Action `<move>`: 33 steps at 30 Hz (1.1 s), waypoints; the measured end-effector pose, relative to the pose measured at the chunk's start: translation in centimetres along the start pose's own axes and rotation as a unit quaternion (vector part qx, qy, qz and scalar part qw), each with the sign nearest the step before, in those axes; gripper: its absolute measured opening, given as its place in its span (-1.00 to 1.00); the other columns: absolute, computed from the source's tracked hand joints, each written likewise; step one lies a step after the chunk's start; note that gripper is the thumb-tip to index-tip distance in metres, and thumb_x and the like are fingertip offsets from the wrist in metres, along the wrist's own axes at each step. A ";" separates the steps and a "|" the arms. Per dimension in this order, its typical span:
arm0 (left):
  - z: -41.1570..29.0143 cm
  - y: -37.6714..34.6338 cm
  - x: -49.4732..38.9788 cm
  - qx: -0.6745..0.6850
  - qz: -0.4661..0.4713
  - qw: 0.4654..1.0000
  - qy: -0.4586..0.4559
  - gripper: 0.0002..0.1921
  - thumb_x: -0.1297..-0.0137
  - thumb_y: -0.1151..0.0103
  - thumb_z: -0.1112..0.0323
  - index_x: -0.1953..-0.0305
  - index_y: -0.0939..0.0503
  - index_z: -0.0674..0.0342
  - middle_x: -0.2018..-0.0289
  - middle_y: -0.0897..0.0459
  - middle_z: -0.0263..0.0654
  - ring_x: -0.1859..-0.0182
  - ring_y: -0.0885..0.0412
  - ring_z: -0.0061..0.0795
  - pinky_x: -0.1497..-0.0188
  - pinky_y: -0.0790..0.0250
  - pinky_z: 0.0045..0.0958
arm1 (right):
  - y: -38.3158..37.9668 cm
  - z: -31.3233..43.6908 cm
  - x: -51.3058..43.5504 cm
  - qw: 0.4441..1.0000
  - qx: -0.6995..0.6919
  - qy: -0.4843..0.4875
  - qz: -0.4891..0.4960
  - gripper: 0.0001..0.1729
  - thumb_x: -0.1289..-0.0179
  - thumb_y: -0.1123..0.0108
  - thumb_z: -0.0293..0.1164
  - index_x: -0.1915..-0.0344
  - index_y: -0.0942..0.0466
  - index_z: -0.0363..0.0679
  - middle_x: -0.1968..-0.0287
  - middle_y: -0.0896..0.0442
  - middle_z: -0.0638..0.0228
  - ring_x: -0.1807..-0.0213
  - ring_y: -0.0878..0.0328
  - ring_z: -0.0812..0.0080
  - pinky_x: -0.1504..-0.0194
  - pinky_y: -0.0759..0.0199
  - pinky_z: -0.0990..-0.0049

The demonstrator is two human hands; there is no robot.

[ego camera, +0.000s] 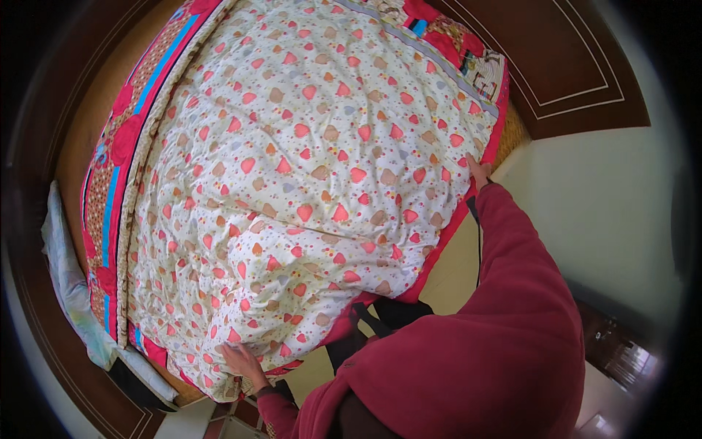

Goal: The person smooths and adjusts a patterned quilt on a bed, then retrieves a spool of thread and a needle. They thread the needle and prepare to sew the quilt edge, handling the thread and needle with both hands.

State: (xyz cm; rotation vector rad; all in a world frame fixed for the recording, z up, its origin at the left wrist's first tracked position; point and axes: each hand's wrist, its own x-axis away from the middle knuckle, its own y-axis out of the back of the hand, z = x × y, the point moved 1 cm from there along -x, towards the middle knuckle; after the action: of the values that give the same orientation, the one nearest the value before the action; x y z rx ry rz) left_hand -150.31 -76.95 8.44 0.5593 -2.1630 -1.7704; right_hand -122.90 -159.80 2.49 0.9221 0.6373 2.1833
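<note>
A white quilt (307, 164) printed with red and brown strawberries lies spread over a bed, creased toward its near side. Its pink border (439, 258) runs along the edge closest to my body. My right hand (479, 171) grips that border at the right, fingertips over the printed cloth. At the lower left, my left hand (242, 363) rests on the quilt near its corner with the fingers spread. A raised fold bulges in the cloth between my hands.
Along the left, a patterned strip (112, 208) with red flowers and blue bands borders the quilt. Tan bedding surface (90, 104) shows beyond it. Dark brown bed panels (592, 66) stand around. A pale cloth (77, 307) hangs at the left side. A light wall (592, 192) rises at right.
</note>
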 end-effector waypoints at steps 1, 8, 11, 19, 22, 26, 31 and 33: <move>-1.1 -0.2 1.1 0.012 -0.034 0.999 -0.017 -0.47 -0.24 -0.04 0.25 -0.16 -0.23 0.45 -0.15 -0.25 0.17 -0.16 -0.27 0.08 -0.19 -0.12 -0.15 | 0.7 0.5 -1.1 0.997 -0.062 -0.012 0.049 -0.01 0.18 -0.35 0.12 0.01 -0.22 -0.49 0.38 -0.57 -0.01 0.50 -0.55 0.19 0.53 -0.44 0.27; -6.0 -2.7 2.9 0.239 -0.011 0.957 0.163 -0.31 -0.22 -0.10 0.18 -0.22 -0.06 0.50 -0.21 -0.11 0.13 -0.21 -0.17 -0.06 -0.21 -0.12 -0.24 | 2.4 -1.0 -5.2 0.921 0.246 0.017 -0.300 0.20 0.20 -0.41 0.04 -0.23 0.01 -0.48 0.25 -0.59 0.05 0.33 -0.57 0.26 0.27 -0.44 0.35; -7.5 -3.7 4.1 0.280 0.017 0.917 0.285 -0.31 -0.20 -0.15 0.19 -0.20 -0.09 0.51 -0.13 -0.22 0.10 -0.09 -0.31 -0.18 -0.11 -0.24 -0.27 | 3.2 -2.2 -6.7 0.929 0.120 0.068 -0.344 0.10 0.20 -0.43 -0.01 -0.23 -0.12 -0.43 0.20 -0.61 0.10 0.24 -0.58 0.29 0.14 -0.43 0.39; -12.1 -6.5 5.0 0.413 0.109 0.814 0.394 -0.27 -0.13 -0.22 0.06 -0.18 -0.11 0.30 0.06 -0.43 -0.14 0.43 -0.44 -0.49 0.54 -0.28 -0.48 | 7.8 4.6 -3.2 0.921 -0.372 0.081 0.078 -0.32 0.13 -0.42 -0.23 0.03 -0.45 -0.38 0.21 -0.62 0.22 0.26 -0.58 0.37 0.18 -0.43 0.42; -12.0 -5.7 4.7 0.466 0.123 0.778 0.403 -0.33 -0.15 -0.19 0.08 -0.19 -0.11 0.18 0.11 -0.46 -0.20 0.58 -0.40 -0.57 0.73 -0.13 -0.57 | 11.0 5.1 -0.4 0.915 -0.361 0.168 0.067 -0.48 0.14 -0.42 -0.36 0.12 -0.53 -0.32 0.23 -0.62 0.30 0.27 -0.55 0.41 0.19 -0.40 0.45; -12.7 -5.4 5.8 0.393 0.123 0.786 0.462 -0.42 -0.20 -0.13 0.17 -0.16 -0.10 0.15 0.18 -0.48 -0.23 0.56 -0.41 -0.54 0.69 -0.16 -0.54 | 14.7 0.5 -0.2 0.914 -0.387 0.123 -0.002 -0.48 0.18 -0.44 -0.49 0.12 -0.52 -0.33 0.23 -0.62 0.29 0.25 -0.55 0.43 0.20 -0.40 0.50; -13.8 -5.5 4.4 0.489 0.070 0.823 0.281 -0.57 -0.24 -0.06 0.29 -0.08 -0.22 0.28 0.20 -0.48 -0.18 0.45 -0.46 -0.52 0.52 -0.32 -0.51 | 13.0 -0.6 -2.7 0.944 -0.317 0.085 -0.031 -0.35 0.17 -0.43 -0.58 -0.02 -0.41 -0.38 0.06 -0.53 0.22 0.13 -0.50 0.43 0.08 -0.42 0.47; -11.4 -4.2 3.2 0.454 0.110 0.818 0.335 -0.59 -0.25 -0.03 0.32 -0.08 -0.26 0.34 0.13 -0.45 -0.14 0.29 -0.47 -0.48 0.41 -0.35 -0.48 | 12.1 0.2 -1.4 0.948 -0.292 -0.071 0.106 -0.47 -0.07 -0.29 -0.36 -0.02 -0.42 -0.39 0.06 -0.54 0.22 0.14 -0.50 0.44 0.09 -0.43 0.48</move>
State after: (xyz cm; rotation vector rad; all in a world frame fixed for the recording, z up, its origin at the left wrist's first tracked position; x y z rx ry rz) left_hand -147.50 -89.02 6.59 0.9014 -2.2436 -0.2095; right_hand -126.78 -168.69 9.83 0.8350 -0.1921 2.2675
